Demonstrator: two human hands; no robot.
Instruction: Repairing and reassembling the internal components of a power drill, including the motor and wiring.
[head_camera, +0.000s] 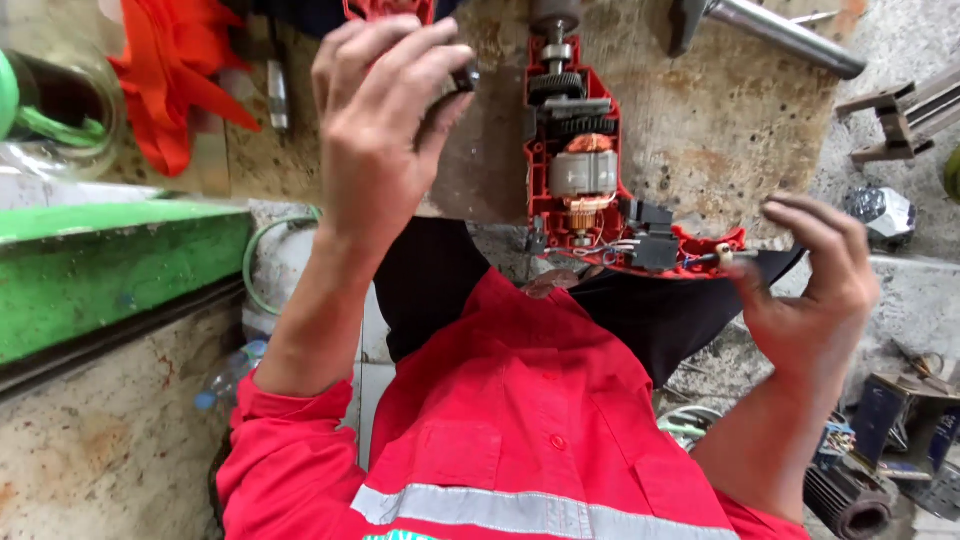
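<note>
Hands flank the opened drill, one on each side of it.

On my left, the left hand (385, 120) is raised over the counter (720, 130), fingers pinched shut on a small dark part (463, 77) that I can't make out; orange cloth (165, 75) and a glass jar (60, 110) lie further out to its left. Between my hands lies the opened red drill (585, 170), cover off, motor winding and gears showing. Its long axis runs away from me, chuck end far, with the handle end bending toward my right. My right hand (815, 285) sits just beside that handle end, fingers curled but apart, gripping nothing; whether the fingertips touch the casing I can't tell. So the right hand is nearer the drill's handle, and the left is level with its gear end, just beside it.
</note>
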